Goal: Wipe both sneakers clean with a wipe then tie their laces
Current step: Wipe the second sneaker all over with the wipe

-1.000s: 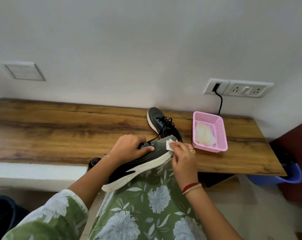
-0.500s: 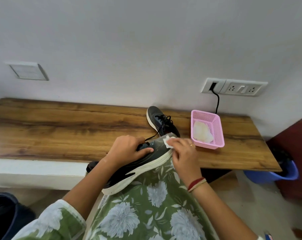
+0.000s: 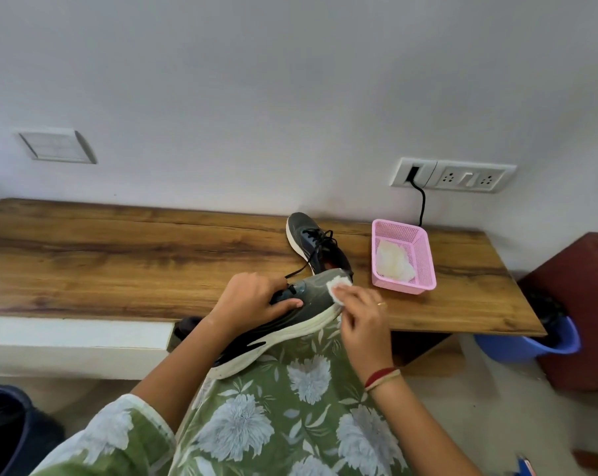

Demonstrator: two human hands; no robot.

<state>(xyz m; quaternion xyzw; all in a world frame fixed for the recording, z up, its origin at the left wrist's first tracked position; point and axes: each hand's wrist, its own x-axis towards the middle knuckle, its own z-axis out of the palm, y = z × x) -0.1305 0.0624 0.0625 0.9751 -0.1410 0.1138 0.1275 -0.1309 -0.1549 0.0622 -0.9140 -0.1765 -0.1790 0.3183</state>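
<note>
A dark grey sneaker with a white sole point(image 3: 292, 322) rests tilted on my lap, toe toward the table. My left hand point(image 3: 252, 305) grips its upper around the lace area. My right hand point(image 3: 362, 312) pinches a small white wipe point(image 3: 440, 286) and presses it on the toe of this sneaker. The second grey sneaker point(image 3: 313, 240) lies on the wooden table point(image 3: 119, 255) just behind, its black laces loose and one lace trailing toward my left hand.
A pink mesh basket point(image 3: 424, 266) holding a crumpled white wipe stands on the table right of the sneakers. A black cable hangs from a wall socket point(image 3: 452, 175) behind it. A blue bucket point(image 3: 544, 341) and a dark red cabinet point(image 3: 586, 304) stand at the right.
My right hand has slid the wipe a little along the toe of the held sneaker. The left hand keeps its grip. The view has shifted slightly.
</note>
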